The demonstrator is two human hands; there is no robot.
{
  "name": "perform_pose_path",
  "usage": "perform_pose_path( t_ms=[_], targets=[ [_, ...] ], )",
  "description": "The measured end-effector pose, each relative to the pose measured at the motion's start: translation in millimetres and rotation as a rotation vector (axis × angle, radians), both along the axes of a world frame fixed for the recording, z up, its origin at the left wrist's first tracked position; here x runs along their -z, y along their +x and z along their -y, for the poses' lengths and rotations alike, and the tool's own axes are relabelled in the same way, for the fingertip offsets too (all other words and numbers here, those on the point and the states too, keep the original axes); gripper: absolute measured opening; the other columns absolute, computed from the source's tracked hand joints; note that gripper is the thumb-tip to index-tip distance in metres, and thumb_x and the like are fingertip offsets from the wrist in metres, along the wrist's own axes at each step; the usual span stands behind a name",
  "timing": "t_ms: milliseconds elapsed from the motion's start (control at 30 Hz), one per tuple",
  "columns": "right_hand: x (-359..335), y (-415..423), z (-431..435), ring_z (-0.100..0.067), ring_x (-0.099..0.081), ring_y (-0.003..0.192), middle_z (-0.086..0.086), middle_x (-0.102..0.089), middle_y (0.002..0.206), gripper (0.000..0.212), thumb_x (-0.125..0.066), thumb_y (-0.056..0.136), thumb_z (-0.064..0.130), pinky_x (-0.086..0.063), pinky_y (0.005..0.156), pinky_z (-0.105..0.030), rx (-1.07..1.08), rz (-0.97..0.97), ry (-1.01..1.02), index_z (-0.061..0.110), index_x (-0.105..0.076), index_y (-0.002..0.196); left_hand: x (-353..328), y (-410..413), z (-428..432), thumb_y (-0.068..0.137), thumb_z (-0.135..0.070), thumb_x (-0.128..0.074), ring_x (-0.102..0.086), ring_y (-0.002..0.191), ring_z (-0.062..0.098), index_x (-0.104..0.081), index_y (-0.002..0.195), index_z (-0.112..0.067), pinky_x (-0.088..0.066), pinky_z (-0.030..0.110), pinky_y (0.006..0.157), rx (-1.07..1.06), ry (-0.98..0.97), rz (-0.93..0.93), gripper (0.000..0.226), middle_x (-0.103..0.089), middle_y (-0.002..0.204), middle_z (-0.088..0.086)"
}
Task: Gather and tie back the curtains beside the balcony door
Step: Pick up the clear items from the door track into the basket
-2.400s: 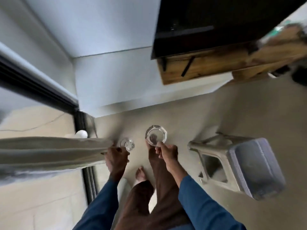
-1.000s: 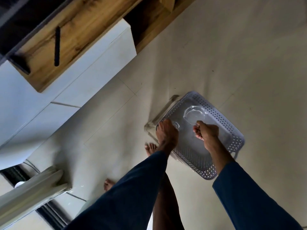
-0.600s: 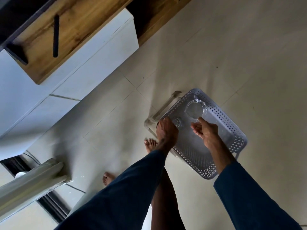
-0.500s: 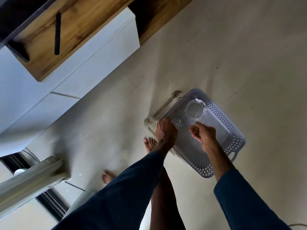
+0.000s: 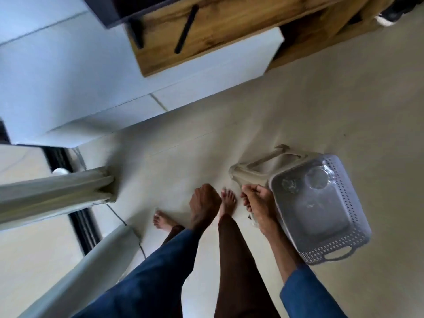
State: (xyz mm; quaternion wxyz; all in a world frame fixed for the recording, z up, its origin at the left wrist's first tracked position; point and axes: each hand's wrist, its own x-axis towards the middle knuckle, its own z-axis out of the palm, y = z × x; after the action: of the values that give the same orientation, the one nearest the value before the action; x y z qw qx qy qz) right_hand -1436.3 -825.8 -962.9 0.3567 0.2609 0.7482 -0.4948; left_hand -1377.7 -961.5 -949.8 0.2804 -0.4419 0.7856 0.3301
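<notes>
- At nine o'clock, head view: the gathered curtain (image 5: pixel 52 195) lies as a pale folded bundle across the frame's left edge, its end above the floor (image 5: pixel 298 106) and beside the dark door track (image 5: pixel 86 228). Neither hand touches it.
- At seven o'clock: a second pale fabric panel (image 5: pixel 75 274) slants up from the bottom left, just beside the same track.
- At centre, slightly toward six o'clock: the left hand (image 5: pixel 204 205) shows only its back, fingers pointing down and hidden; whether it grips anything cannot be told.
- At four o'clock from centre: the right hand (image 5: pixel 259 203) has its fingers curled in. A small blurred translucent scrap shows under the wrist, but whether the hand holds it cannot be told.
- At three to four o'clock: a perforated grey basket (image 5: pixel 325 249) sits on a beige stool (image 5: pixel 252 167), touching the right forearm's outer side. Inside lie a round clear dish (image 5: pixel 317 179) and a smaller clear piece (image 5: pixel 289 185).
- At twelve o'clock: a wooden cabinet (image 5: pixel 229 26) with black handles, above a white wall (image 5: pixel 91 88).
</notes>
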Motion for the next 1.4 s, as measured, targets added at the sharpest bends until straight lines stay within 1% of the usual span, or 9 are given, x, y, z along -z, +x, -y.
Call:
perform_pose_path(
  t_ms=[100, 167, 333, 600, 800, 1000, 1100, 1267, 1400],
  targets=[
    [6, 16, 62, -0.015, -0.049, 0.047, -0.006, -0.067, 0.061, 0.011, -0.071, 0.083, 0.013, -0.033, 0.039, -0.02, -0.203, 0.037, 0.009, 0.011, -0.071, 0.073, 7, 58, 63, 0.086, -0.021, -0.051, -0.066, 0.095, 0.04, -0.069, 0.099, -0.011, -0.05, 0.036, 0.072, -0.141, -0.016, 0.086, 0.024, -0.069, 0.104, 0.015],
    [7, 29, 108, -0.014, -0.048, 0.047, -0.006, -0.067, 0.063, 0.011, -0.072, 0.083, 0.013, -0.032, 0.04, -0.019, -0.272, 0.067, -0.002, 0.013, -0.07, 0.072, 11, 101, 108, 0.08, -0.026, -0.049, -0.066, 0.094, 0.041, -0.069, 0.095, -0.015, -0.053, 0.037, 0.077, -0.269, -0.029, 0.135, 0.027, -0.071, 0.1, 0.014],
    [3, 79, 231, -0.009, -0.047, 0.045, -0.006, -0.068, 0.07, 0.012, -0.071, 0.09, 0.019, -0.03, 0.04, -0.019, -0.462, 0.097, -0.074, 0.009, -0.069, 0.084, 6, 200, 207, 0.085, -0.021, -0.053, -0.065, 0.095, 0.038, -0.067, 0.098, -0.012, -0.049, 0.036, 0.072, -0.461, -0.025, 0.121, 0.021, -0.069, 0.103, 0.014],
    [6, 197, 411, -0.015, -0.056, 0.052, -0.009, -0.074, 0.079, 0.014, -0.067, 0.091, 0.019, -0.038, 0.045, -0.021, -0.829, 0.228, -0.115, 0.006, -0.071, 0.095, 3, 315, 320, 0.089, -0.022, -0.049, -0.062, 0.102, 0.041, -0.066, 0.106, -0.01, -0.05, 0.041, 0.081, -0.598, -0.106, 0.079, 0.027, -0.064, 0.113, 0.019],
    [18, 234, 502, -0.013, -0.059, 0.055, -0.004, -0.077, 0.077, 0.013, -0.067, 0.091, 0.021, -0.039, 0.044, -0.019, -0.977, 0.228, -0.069, 0.011, -0.074, 0.096, 5, 317, 394, 0.09, -0.018, -0.047, -0.063, 0.097, 0.041, -0.066, 0.101, -0.008, -0.048, 0.038, 0.073, -0.648, -0.15, 0.013, 0.024, -0.067, 0.109, 0.02],
    [49, 226, 576, -0.008, -0.045, 0.033, -0.01, -0.059, 0.06, 0.013, -0.065, 0.09, 0.004, -0.028, 0.036, -0.015, -0.796, 0.175, -0.048, 0.002, -0.07, 0.078, 4, 260, 476, 0.092, -0.022, -0.052, -0.065, 0.101, 0.035, -0.067, 0.102, -0.008, -0.048, 0.034, 0.077, -0.549, -0.143, -0.103, 0.022, -0.069, 0.108, 0.017],
    [63, 212, 609, -0.011, -0.042, 0.037, -0.01, -0.055, 0.058, 0.011, -0.067, 0.088, 0.008, -0.028, 0.039, -0.019, -0.769, 0.147, -0.015, 0.002, -0.07, 0.079, 12, 236, 522, 0.092, -0.023, -0.054, -0.061, 0.109, 0.037, -0.061, 0.112, -0.007, -0.049, 0.038, 0.085, -0.551, -0.119, -0.084, 0.027, -0.063, 0.117, 0.017],
    [84, 198, 667, -0.014, -0.053, 0.046, -0.007, -0.067, 0.067, 0.015, -0.063, 0.092, 0.009, -0.031, 0.037, -0.016, -0.924, 0.186, -0.006, 0.011, -0.071, 0.079, 48, 242, 598, 0.09, -0.019, -0.052, -0.058, 0.113, 0.039, -0.057, 0.115, -0.005, -0.047, 0.043, 0.091, -0.649, -0.169, -0.016, 0.029, -0.06, 0.121, 0.018],
    [109, 209, 704, -0.012, -0.058, 0.052, -0.005, -0.071, 0.072, 0.015, -0.063, 0.091, 0.013, -0.039, 0.041, -0.018, -1.129, 0.107, -0.02, 0.015, -0.073, 0.079, 85, 289, 635, 0.085, -0.012, -0.053, -0.058, 0.11, 0.039, -0.06, 0.109, -0.001, -0.051, 0.043, 0.085, -0.747, -0.268, 0.064, 0.028, -0.065, 0.113, 0.019]
  ],
)
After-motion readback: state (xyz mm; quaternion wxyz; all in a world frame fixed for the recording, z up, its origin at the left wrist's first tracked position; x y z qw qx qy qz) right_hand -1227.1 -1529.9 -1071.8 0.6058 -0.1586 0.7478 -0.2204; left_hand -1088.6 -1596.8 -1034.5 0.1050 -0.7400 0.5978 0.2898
